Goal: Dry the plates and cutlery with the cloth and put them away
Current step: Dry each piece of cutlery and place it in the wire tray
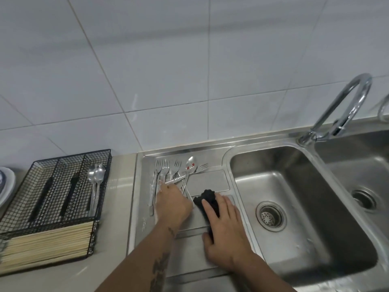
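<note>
Several forks [166, 168] and a spoon [191, 164] lie in a loose pile on the steel drainboard [208, 182]. My left hand [173, 204] reaches over the handles of this cutlery, its fingertips bent down among them and hidden, so a grip cannot be made out. My right hand [226, 230] lies flat on a black cloth [207, 198] just right of the pile, fingers straight, pressing it onto the drainboard. A black wire cutlery basket [63, 165] stands on the counter to the left, with spoons [95, 178] in its right compartment and dark-handled pieces in the others.
White plates [6, 186] show at the far left edge. Pale chopsticks [48, 243] fill the basket's front section. A double steel sink [294, 186] with a curved tap [345, 102] lies to the right. A tiled wall rises behind.
</note>
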`<state>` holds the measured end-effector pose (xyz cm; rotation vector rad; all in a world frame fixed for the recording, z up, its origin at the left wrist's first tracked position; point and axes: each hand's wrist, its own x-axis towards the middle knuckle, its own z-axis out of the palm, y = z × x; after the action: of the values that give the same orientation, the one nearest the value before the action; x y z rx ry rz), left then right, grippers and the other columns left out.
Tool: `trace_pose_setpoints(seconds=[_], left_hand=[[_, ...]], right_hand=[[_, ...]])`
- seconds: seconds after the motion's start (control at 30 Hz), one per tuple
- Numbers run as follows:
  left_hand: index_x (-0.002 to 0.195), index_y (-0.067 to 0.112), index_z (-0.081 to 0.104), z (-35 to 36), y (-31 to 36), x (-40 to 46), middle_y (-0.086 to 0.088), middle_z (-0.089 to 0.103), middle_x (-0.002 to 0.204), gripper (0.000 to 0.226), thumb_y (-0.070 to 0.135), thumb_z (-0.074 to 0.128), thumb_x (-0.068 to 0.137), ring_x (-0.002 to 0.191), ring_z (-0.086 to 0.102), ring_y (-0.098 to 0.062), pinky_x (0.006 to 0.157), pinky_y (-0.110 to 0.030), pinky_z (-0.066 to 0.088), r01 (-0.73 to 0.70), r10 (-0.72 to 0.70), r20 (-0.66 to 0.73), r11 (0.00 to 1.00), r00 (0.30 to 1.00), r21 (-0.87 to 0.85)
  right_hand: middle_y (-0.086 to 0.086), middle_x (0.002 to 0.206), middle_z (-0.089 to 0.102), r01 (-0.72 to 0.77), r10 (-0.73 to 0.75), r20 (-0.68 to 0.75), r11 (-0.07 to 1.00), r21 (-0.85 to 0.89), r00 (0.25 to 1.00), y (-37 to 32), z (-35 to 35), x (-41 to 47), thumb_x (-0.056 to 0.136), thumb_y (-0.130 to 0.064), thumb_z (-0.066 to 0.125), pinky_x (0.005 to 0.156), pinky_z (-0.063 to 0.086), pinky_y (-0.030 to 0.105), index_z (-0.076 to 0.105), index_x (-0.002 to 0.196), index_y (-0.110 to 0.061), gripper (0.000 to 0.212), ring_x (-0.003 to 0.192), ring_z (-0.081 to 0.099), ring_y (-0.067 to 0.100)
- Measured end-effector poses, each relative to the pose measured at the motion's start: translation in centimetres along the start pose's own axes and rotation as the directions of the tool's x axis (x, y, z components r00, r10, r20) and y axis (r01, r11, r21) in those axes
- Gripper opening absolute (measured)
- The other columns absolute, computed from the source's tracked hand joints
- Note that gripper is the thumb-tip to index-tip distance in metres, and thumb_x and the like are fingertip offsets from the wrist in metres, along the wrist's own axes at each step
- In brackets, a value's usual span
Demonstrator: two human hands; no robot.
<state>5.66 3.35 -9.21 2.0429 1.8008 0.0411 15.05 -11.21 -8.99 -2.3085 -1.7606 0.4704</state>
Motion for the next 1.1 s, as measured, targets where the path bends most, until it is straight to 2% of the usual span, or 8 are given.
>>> trace_pose_setpoints(seconds=[0.13,0.3,0.4,0.5,0.67,0.8,0.97,1.1], left_hand=[[0.127,0.008,0.052,0.1,0.5,0.0,-0.009,0.044,0.135,0.044,0.024,0.057,0.087,0.117,0.051,-0.027,0.097,-0.039,0.049,0.013,-0.012,-0.049,1.000,0.999,0.018],[0.122,0.010,0.056,0.3,0.8,-0.3,-0.006,0.045,0.134,0.035,0.022,0.058,0.089,0.113,0.053,-0.024,0.095,-0.037,0.050,0.005,0.000,-0.089,0.998,0.996,0.056],[0.120,0.007,0.058,0.0,1.4,-0.3,-0.008,0.040,0.144,0.037,0.019,0.059,0.085,0.122,0.050,-0.028,0.098,-0.039,0.047,0.067,-0.066,-0.060,0.997,0.996,0.027],[0.115,0.004,0.060,0.0,1.6,-0.1,-0.012,0.043,0.141,0.038,0.019,0.060,0.081,0.120,0.053,-0.031,0.099,-0.042,0.050,0.116,-0.116,-0.033,0.993,0.993,-0.007],[0.102,0.010,0.062,-1.2,1.6,-0.8,-0.008,0.064,0.107,0.029,0.026,0.064,0.079,0.096,0.063,-0.029,0.083,-0.037,0.054,0.169,-0.169,0.005,0.984,0.986,-0.048],[0.105,0.018,0.056,-1.6,0.7,-2.3,-0.006,0.063,0.103,0.030,0.039,0.067,0.087,0.100,0.062,-0.029,0.088,-0.036,0.051,0.209,-0.204,0.061,0.972,0.977,-0.107],[0.093,0.011,0.064,-1.6,-1.6,-5.0,-0.007,0.064,0.091,0.010,0.014,0.057,0.086,0.086,0.063,-0.027,0.072,-0.031,0.050,0.257,-0.223,0.139,0.911,0.965,-0.323],[0.066,0.011,0.061,-2.1,-4.0,-6.8,-0.012,0.061,0.075,0.026,0.003,0.052,0.088,0.067,0.057,-0.026,0.062,-0.033,0.052,0.349,-0.187,0.351,0.802,0.918,-0.484]], right_hand=[[0.006,0.162,-0.010,0.054,-0.055,0.060,0.999,0.005,0.997,1.0,0.0,0.8,0.082,-0.036,0.044,0.120,0.001,0.046,-0.001,0.154,-0.033,0.084,0.147,-0.007,0.030],[0.006,0.151,0.039,0.138,-0.138,0.034,0.990,-0.026,0.990,2.4,1.2,1.2,0.072,-0.029,0.052,0.104,0.038,0.049,0.046,0.141,-0.022,0.070,0.133,0.039,0.032],[0.005,0.139,0.049,0.227,-0.227,-0.009,0.974,-0.025,0.974,3.2,1.2,1.5,0.067,-0.024,0.055,0.092,0.043,0.044,0.055,0.133,-0.018,0.067,0.119,0.048,0.031],[0.004,0.128,0.053,0.274,-0.274,-0.061,0.962,-0.015,0.960,4.1,1.2,1.6,0.062,-0.018,0.055,0.085,0.046,0.040,0.058,0.127,-0.016,0.065,0.109,0.052,0.030],[-0.002,0.123,0.054,0.257,-0.246,-0.127,0.963,0.084,0.961,4.9,0.8,0.9,0.063,-0.015,0.058,0.082,0.049,0.033,0.058,0.126,-0.021,0.063,0.103,0.052,0.023],[-0.005,0.122,0.055,0.217,-0.193,-0.169,0.967,0.136,0.967,5.0,0.4,-0.2,0.065,-0.014,0.059,0.086,0.048,0.030,0.060,0.124,-0.022,0.060,0.104,0.052,0.021],[-0.007,0.122,0.055,0.233,-0.185,-0.250,0.956,0.177,0.950,3.4,-0.3,-1.6,0.067,-0.009,0.060,0.090,0.039,0.025,0.060,0.122,-0.024,0.058,0.104,0.051,0.019],[-0.010,0.121,0.053,0.260,-0.197,-0.311,0.949,0.179,0.930,1.0,-0.5,-3.1,0.069,-0.007,0.060,0.085,0.047,0.032,0.057,0.122,-0.027,0.056,0.104,0.050,0.018]])
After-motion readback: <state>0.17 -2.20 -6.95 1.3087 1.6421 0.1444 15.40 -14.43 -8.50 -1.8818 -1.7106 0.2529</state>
